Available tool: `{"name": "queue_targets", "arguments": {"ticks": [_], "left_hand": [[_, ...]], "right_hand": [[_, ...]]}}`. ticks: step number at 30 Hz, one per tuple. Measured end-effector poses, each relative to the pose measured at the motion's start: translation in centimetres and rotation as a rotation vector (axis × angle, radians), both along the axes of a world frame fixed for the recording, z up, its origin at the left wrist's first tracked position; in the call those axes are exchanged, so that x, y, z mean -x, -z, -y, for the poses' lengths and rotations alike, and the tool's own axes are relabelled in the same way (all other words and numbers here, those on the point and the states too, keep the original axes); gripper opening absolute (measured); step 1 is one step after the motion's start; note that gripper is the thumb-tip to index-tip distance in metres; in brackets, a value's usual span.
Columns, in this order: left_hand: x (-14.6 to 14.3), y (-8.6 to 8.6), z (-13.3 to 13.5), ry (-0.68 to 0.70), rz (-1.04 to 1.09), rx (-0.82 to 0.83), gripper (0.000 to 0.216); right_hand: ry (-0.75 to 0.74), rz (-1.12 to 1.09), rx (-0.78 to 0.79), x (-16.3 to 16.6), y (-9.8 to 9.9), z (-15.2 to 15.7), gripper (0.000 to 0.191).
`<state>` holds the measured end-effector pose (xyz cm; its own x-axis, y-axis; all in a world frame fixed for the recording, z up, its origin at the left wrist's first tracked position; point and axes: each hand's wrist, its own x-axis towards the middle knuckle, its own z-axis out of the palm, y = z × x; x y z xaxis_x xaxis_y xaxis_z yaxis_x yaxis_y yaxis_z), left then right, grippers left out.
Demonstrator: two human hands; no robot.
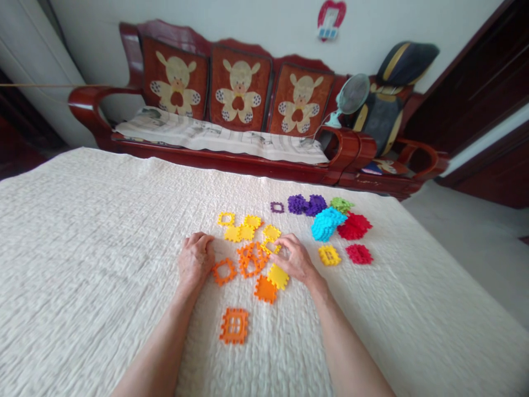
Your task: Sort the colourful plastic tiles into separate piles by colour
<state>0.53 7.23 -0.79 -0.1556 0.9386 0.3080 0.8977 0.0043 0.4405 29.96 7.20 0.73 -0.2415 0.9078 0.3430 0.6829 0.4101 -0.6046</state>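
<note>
My right hand (pixel 295 259) has its thumb and fingertips on a yellow frame-shaped interlocking tile (pixel 265 248). Below that hand, a solid yellow tile (pixel 279 276) overlaps a solid orange tile (pixel 265 290). My left hand (pixel 196 258) rests with curled fingers left of an orange frame tile (pixel 232 271); whether anything is inside its fingers is hidden. Between my hands lies a cluster of orange frame tiles (pixel 251 259). Several yellow tiles (pixel 239 233) lie just beyond it. Closer to me is an orange window-pattern tile (pixel 234 326).
Purple (pixel 308 204), blue (pixel 328 224), green (pixel 341 204) and red tile piles (pixel 355 226) sit at the right back. A yellow window tile (pixel 329 255) lies nearby. Everything rests on a white quilted cover (pixel 103 248). A wooden sofa (pixel 215 157) stands beyond its far edge.
</note>
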Motion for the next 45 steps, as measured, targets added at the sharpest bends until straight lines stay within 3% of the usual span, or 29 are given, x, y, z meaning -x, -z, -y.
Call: {"name": "queue_targets", "arguments": {"ticks": [6,12,20,27,31,33,35,38,45], "left_hand": [[0.1,0.1,0.0,0.008,0.006,-0.012,0.036],[0.1,0.0,0.0,0.015,0.001,-0.028,0.036],[0.0,0.0,0.0,0.014,-0.016,-0.035,0.036],[0.0,-0.1,-0.1,0.002,0.002,-0.011,0.035],[0.1,-0.1,-0.2,-0.003,0.004,-0.01,0.034],[0.1,0.0,-0.2,-0.006,0.004,-0.012,0.034],[0.1,0.1,-0.2,-0.004,0.004,-0.011,0.034],[0.1,0.2,-0.3,0.0,0.005,-0.009,0.034],[0.2,0.2,-0.3,0.01,0.003,-0.02,0.036]], "right_hand": [[-0.029,0.078,-0.022,0.8,-0.1,0.0,0.01],[-0.088,-0.074,-0.08,0.5,0.0,-0.3,0.004],[0.215,-0.413,0.159,0.1,0.1,-0.6,0.028],[0.386,0.084,-0.04,-0.6,-0.6,-0.1,0.035],[0.484,0.142,-0.016,-0.9,-0.9,-0.1,0.041],[0.447,0.083,-0.066,-1.1,-0.8,-0.2,0.029],[0.305,0.036,-0.111,-1.2,-0.6,-0.3,0.015],[0.119,0.04,-0.088,-1.4,0.0,-0.5,0.032],[0.075,0.075,-0.071,-1.7,0.8,-0.6,0.045]]}}
